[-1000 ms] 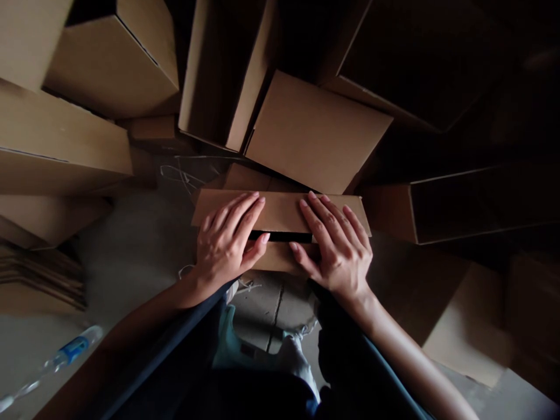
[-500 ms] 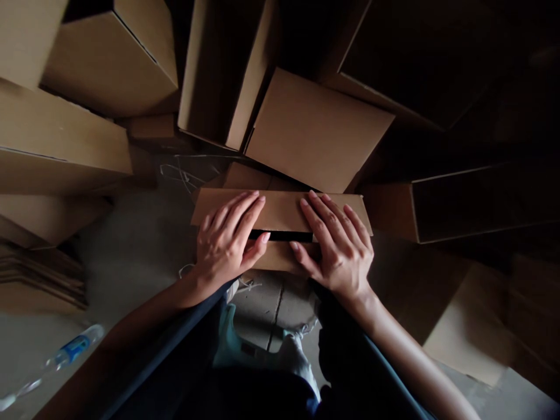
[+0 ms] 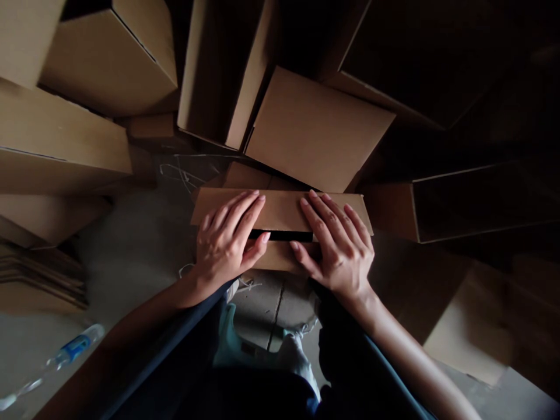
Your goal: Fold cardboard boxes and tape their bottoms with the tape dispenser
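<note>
A narrow brown cardboard box (image 3: 280,211) lies in front of me, with a dark slot between its far flap and its near flap (image 3: 275,256). My left hand (image 3: 230,239) rests on the left part of the far flap, fingers stretched out and thumb apart toward the slot. On the right part lies my right hand (image 3: 339,242), its fingers also extended and flat, its thumb over the near flap. Neither hand is wrapped round anything. Both palms hide the flaps beneath them. What is inside the box is too dark to make out.
Tall cardboard boxes (image 3: 114,64) stand around, and a tilted cardboard panel (image 3: 321,128) lies just beyond my hands. To the left are stacked flat cardboards (image 3: 35,280) and a plastic bottle (image 3: 76,347) on the floor. Loose string (image 3: 179,175) lies near the box.
</note>
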